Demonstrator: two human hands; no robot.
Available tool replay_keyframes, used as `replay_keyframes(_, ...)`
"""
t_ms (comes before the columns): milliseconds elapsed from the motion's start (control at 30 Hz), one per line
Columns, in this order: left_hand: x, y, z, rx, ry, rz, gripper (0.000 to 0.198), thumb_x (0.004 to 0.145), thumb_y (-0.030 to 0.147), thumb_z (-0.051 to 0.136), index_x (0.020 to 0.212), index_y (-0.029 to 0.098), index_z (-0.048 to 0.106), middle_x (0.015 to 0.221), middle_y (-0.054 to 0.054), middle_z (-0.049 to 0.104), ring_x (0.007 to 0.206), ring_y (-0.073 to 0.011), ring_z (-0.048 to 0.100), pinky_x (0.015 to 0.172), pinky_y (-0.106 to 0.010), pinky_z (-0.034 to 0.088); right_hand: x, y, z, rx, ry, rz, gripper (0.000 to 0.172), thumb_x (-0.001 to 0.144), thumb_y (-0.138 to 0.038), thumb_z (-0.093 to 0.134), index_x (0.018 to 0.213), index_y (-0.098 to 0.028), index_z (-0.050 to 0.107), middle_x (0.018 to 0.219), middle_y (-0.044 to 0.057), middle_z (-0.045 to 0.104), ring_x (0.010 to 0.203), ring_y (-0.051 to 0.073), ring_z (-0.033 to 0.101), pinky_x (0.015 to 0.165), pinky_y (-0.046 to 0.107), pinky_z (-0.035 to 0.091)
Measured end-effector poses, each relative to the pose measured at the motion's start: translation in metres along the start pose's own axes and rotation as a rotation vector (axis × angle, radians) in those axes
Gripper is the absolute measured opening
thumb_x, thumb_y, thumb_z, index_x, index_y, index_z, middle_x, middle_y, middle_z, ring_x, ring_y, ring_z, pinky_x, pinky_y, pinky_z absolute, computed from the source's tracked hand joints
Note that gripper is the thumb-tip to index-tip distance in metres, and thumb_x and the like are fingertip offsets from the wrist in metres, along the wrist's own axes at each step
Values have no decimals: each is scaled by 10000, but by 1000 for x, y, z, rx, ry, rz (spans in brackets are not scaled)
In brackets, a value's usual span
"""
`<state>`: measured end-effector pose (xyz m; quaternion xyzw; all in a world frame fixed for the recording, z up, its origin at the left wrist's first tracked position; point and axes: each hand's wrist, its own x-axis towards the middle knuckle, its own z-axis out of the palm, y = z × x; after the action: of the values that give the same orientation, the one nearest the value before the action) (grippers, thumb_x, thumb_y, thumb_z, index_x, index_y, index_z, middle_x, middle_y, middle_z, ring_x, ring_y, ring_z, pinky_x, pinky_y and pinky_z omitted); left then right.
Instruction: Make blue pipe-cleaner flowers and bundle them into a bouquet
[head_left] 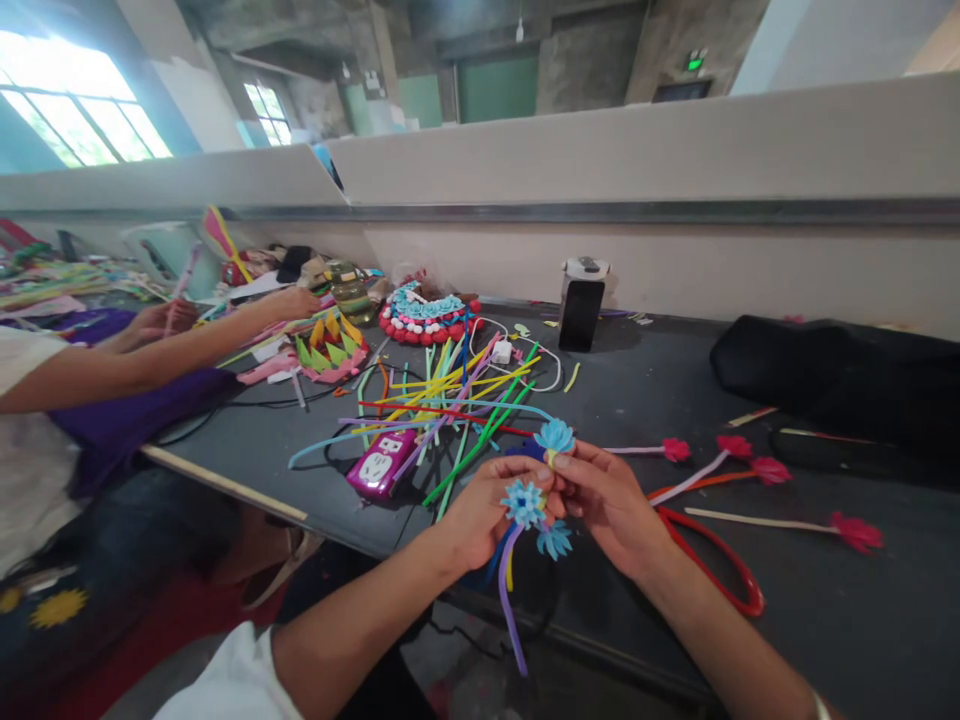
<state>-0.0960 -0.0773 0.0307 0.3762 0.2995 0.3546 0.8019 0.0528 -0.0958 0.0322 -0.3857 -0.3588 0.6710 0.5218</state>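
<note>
Several light-blue craft flowers are gathered between my hands above the front edge of the dark table. My left hand (480, 510) is closed around their stems, with one blue flower (524, 503) in front of its fingers. A purple strip (511, 600) and a yellow one hang down below. My right hand (619, 505) pinches the yellowish base of the upper blue flower (555, 436), its fingertips meeting those of my left hand. Another blue flower (554, 540) hangs under both hands. The stems inside the grip are mostly hidden.
Coloured strips (450, 385) lie in a pile around a purple power socket (381, 466). Pink flowers (856, 533) on stems and a red loop (739, 575) lie right. A black-fronted container (582, 305) and black bag (825, 370) stand behind. A co-worker's arm (187, 335) reaches in left.
</note>
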Motion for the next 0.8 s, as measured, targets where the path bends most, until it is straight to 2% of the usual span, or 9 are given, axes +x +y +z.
replay_keyframes(133, 1, -1, -1, -1, 34, -19, 250, 692, 319, 760, 730, 86, 677, 623, -81, 668, 541, -134, 600, 559, -235, 468, 0, 0, 1, -17, 13, 12, 262, 715, -386, 756, 785, -168, 628, 579, -23, 592, 452, 97, 535, 424, 204, 309)
replay_keyframes(533, 0, 2, -1, -65, -46, -47, 239, 720, 327, 731, 715, 95, 676, 559, -41, 627, 498, -104, 560, 651, -261, 474, 2, 1, -4, 41, -2, 22, 236, 722, -346, 754, 655, -161, 624, 564, -31, 558, 449, 61, 442, 417, 194, 311)
replay_keyframes(800, 0, 1, 1, -82, -53, -94, 254, 678, 326, 756, 676, 100, 640, 543, -33, 611, 479, -111, 556, 610, -264, 473, 0, 1, 1, 47, -6, 37, 203, 735, -303, 724, 664, -174, 583, 530, -35, 562, 415, 84, 491, 410, 207, 352)
